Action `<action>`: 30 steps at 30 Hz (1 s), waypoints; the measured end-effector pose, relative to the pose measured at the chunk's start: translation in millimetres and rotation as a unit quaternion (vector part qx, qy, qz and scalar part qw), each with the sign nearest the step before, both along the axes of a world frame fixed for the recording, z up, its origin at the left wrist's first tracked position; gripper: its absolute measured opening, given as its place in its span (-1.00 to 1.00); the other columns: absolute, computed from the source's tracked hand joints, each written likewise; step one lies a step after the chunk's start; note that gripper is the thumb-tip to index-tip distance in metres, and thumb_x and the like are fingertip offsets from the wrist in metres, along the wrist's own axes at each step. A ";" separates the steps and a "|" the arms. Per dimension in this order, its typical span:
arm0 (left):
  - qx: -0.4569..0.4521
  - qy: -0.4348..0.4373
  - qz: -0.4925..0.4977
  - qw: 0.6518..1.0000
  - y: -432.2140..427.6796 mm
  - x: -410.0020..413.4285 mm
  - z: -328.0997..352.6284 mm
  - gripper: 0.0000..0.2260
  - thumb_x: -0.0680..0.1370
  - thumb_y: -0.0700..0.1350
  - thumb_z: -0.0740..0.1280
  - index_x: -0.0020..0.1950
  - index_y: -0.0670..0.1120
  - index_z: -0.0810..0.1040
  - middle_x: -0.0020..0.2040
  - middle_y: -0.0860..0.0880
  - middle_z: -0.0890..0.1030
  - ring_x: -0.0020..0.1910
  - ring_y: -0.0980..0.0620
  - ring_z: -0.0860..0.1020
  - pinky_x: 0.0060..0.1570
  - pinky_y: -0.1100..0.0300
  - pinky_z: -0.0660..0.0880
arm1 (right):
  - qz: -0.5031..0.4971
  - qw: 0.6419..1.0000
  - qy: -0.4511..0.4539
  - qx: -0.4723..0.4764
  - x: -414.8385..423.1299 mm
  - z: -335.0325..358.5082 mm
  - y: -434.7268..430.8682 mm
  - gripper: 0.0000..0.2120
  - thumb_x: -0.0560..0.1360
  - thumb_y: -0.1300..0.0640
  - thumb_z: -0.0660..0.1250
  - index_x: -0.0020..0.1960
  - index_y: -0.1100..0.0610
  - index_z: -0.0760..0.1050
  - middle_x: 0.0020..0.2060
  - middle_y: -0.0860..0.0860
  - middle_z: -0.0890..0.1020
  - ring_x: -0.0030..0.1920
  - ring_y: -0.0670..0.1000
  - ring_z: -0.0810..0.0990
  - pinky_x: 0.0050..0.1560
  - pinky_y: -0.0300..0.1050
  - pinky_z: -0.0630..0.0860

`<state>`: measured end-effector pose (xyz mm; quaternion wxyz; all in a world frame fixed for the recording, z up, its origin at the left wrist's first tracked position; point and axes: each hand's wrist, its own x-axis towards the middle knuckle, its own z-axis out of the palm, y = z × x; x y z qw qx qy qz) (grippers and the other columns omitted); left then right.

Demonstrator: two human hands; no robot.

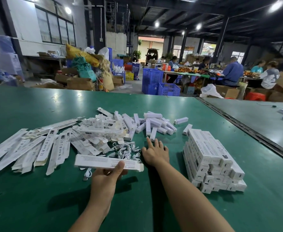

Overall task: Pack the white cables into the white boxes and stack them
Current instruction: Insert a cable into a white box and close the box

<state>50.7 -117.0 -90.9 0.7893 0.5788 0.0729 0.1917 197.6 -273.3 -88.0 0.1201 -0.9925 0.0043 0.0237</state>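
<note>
Now | left hand point(107, 175) grips white box point(103, 161), long axis left-right, open end rightward | right hand point(155, 152) fingers spread, holding nothing | cables point(126, 150) heaped on tabletop point(154, 206) just left of right hand, nearer it | packed stack point(211, 162) to its right

The table point(137, 206) is plain dark green, and the flat boxes point(41, 148) strewn on it are white with small black marks and grey lettering. The box point(103, 162) at the front is white with fine grey print, the cables point(125, 150) white, the stack point(211, 158) white with grey lettering. Behind, the crates point(152, 77) are blue with a grid pattern, a sack point(80, 54) yellow, a stool point(254, 96) red.
</note>
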 end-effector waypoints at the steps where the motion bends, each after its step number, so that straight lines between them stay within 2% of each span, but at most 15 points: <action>1: 0.001 0.001 -0.002 1.000 0.6 0.8 0.1 -0.60 0.29 0.04 0.49 -0.08 -0.25 0.61 -0.23 -0.13 0.72 -0.24 -0.03 0.71 -0.12 0.20 0.56 | -0.002 1.000 0.002 0.001 1.3 -0.1 0.3 -0.41 0.60 -0.17 -0.10 0.60 -0.11 -0.15 0.60 0.07 -0.07 0.58 0.11 -0.11 0.53 0.14 -0.13; 3: -0.003 0.007 -0.005 1.000 1.3 1.5 0.6 -0.60 0.29 0.05 0.49 -0.07 -0.24 0.61 -0.22 -0.13 0.72 -0.25 0.00 0.70 -0.13 0.22 0.55 | -0.007 1.000 -0.001 0.010 1.8 -0.8 -0.6 -0.39 0.59 -0.17 -0.09 0.60 -0.07 -0.12 0.60 0.06 -0.05 0.59 0.09 -0.10 0.53 0.13 -0.12; 5: -0.010 0.011 -0.006 1.000 2.0 2.7 0.3 -0.60 0.28 0.05 0.49 -0.05 -0.21 0.62 -0.19 -0.12 0.73 -0.23 -0.01 0.70 -0.09 0.13 0.55 | -0.009 1.000 -0.014 0.024 1.6 -1.9 -2.0 -0.37 0.60 -0.17 -0.07 0.60 -0.04 -0.10 0.60 0.06 -0.02 0.59 0.08 -0.08 0.54 0.12 -0.11; 8: -0.019 0.018 -0.008 1.000 3.9 4.1 0.4 -0.56 0.29 0.03 0.49 0.03 -0.24 0.60 -0.13 -0.17 0.72 -0.20 -0.05 0.70 -0.05 0.08 0.56 | -0.009 0.997 -0.055 0.047 -1.8 -3.5 -2.4 -0.37 0.60 -0.17 0.01 0.60 0.04 0.00 0.57 0.09 0.12 0.57 0.10 0.04 0.54 0.12 -0.01; 10: -0.022 0.018 -0.007 1.000 3.7 4.0 0.9 -0.58 0.30 0.01 0.49 0.03 -0.23 0.59 -0.12 -0.17 0.72 -0.20 -0.05 0.70 -0.07 0.09 0.56 | -0.013 0.994 -0.087 0.056 -5.8 -3.7 -2.8 -0.42 0.59 -0.14 0.06 0.55 0.08 0.15 0.50 0.12 0.27 0.50 0.13 0.19 0.50 0.09 0.12; 13: -0.011 0.017 -0.005 1.000 2.1 1.3 1.3 -0.64 0.29 0.01 0.49 -0.04 -0.18 0.60 -0.17 -0.13 0.73 -0.21 -0.06 0.71 -0.05 0.08 0.55 | -0.040 0.987 -0.145 0.053 -10.8 -3.2 -1.9 -0.61 0.58 -0.03 0.13 0.35 0.11 0.37 0.27 0.14 0.46 0.28 0.16 0.40 0.29 0.05 0.33; 15: 0.012 0.016 -0.009 1.000 0.3 1.2 0.6 -0.66 0.30 0.03 0.49 -0.08 -0.19 0.62 -0.22 -0.12 0.73 -0.20 -0.10 0.71 -0.05 0.07 0.55 | -0.054 0.983 -0.174 0.036 -12.1 -3.6 -0.5 -0.69 0.59 0.02 0.14 0.26 0.10 0.40 0.19 0.15 0.47 0.19 0.16 0.41 0.18 0.04 0.38; 16: 0.021 0.014 -0.010 1.000 -0.3 1.0 0.3 -0.65 0.30 0.04 0.49 -0.08 -0.19 0.63 -0.22 -0.11 0.73 -0.20 -0.10 0.71 -0.06 0.08 0.55 | -0.051 0.983 -0.177 0.027 -11.8 -4.2 -0.3 -0.68 0.59 -0.01 0.13 0.29 0.08 0.39 0.21 0.17 0.44 0.21 0.17 0.39 0.19 0.05 0.38; 19: 0.021 0.008 -0.013 1.000 0.1 0.6 -0.4 -0.64 0.30 0.05 0.50 -0.07 -0.18 0.63 -0.20 -0.10 0.73 -0.21 -0.06 0.71 -0.07 0.11 0.54 | -0.037 0.994 -0.105 0.021 -5.2 -4.5 -0.8 -0.50 0.62 -0.17 0.04 0.52 -0.03 0.18 0.47 0.24 0.21 0.48 0.25 0.14 0.43 0.13 0.19; 21: 0.017 0.004 -0.016 1.000 1.2 1.6 -0.6 -0.63 0.31 0.05 0.49 -0.05 -0.19 0.62 -0.19 -0.11 0.73 -0.21 -0.05 0.71 -0.07 0.11 0.54 | -0.033 0.997 -0.063 0.021 -0.6 -5.6 -2.1 -0.42 0.62 -0.23 -0.02 0.58 -0.05 0.03 0.57 0.17 0.04 0.56 0.20 -0.03 0.52 0.15 0.02; 22: 0.012 0.004 -0.017 1.000 1.6 2.8 -0.7 -0.63 0.32 0.04 0.49 -0.04 -0.20 0.62 -0.18 -0.11 0.73 -0.20 -0.05 0.71 -0.06 0.12 0.55 | -0.032 0.998 -0.057 0.024 0.3 -6.2 -2.4 -0.40 0.62 -0.23 -0.03 0.59 -0.03 0.00 0.58 0.14 0.02 0.57 0.17 -0.05 0.52 0.16 -0.02; 24: -0.003 0.005 -0.017 1.000 1.8 4.7 0.1 -0.63 0.32 0.02 0.48 -0.01 -0.21 0.61 -0.17 -0.11 0.73 -0.18 -0.04 0.71 -0.08 0.16 0.55 | -0.035 0.996 -0.066 0.038 0.1 -7.2 -2.5 -0.39 0.61 -0.22 0.01 0.58 0.02 0.05 0.57 0.14 0.10 0.56 0.15 0.02 0.52 0.15 0.01; 26: -0.012 0.004 -0.019 1.000 1.8 5.8 0.8 -0.62 0.33 0.01 0.47 0.01 -0.22 0.61 -0.15 -0.12 0.73 -0.19 -0.01 0.71 -0.09 0.18 0.54 | -0.043 0.992 -0.101 0.059 -3.1 -6.2 -3.6 -0.43 0.60 -0.17 0.10 0.52 0.08 0.19 0.47 0.15 0.29 0.48 0.17 0.21 0.48 0.10 0.15; 28: -0.016 0.006 -0.023 1.000 2.5 5.9 0.8 -0.60 0.33 0.01 0.47 0.03 -0.23 0.60 -0.13 -0.13 0.73 -0.19 -0.01 0.71 -0.07 0.16 0.54 | -0.049 0.984 -0.125 0.115 -5.9 -4.6 -7.6 -0.52 0.59 -0.09 0.19 0.43 0.12 0.31 0.33 0.12 0.42 0.35 0.14 0.34 0.38 0.03 0.28; 30: -0.017 0.007 -0.026 0.999 2.7 6.2 0.8 -0.60 0.33 0.01 0.47 0.04 -0.22 0.60 -0.14 -0.11 0.73 -0.20 0.02 0.71 -0.08 0.14 0.53 | -0.066 0.969 -0.143 0.188 -10.6 -3.9 -13.6 -0.63 0.59 0.03 0.26 0.35 0.15 0.41 0.25 0.11 0.47 0.26 0.12 0.40 0.29 -0.03 0.35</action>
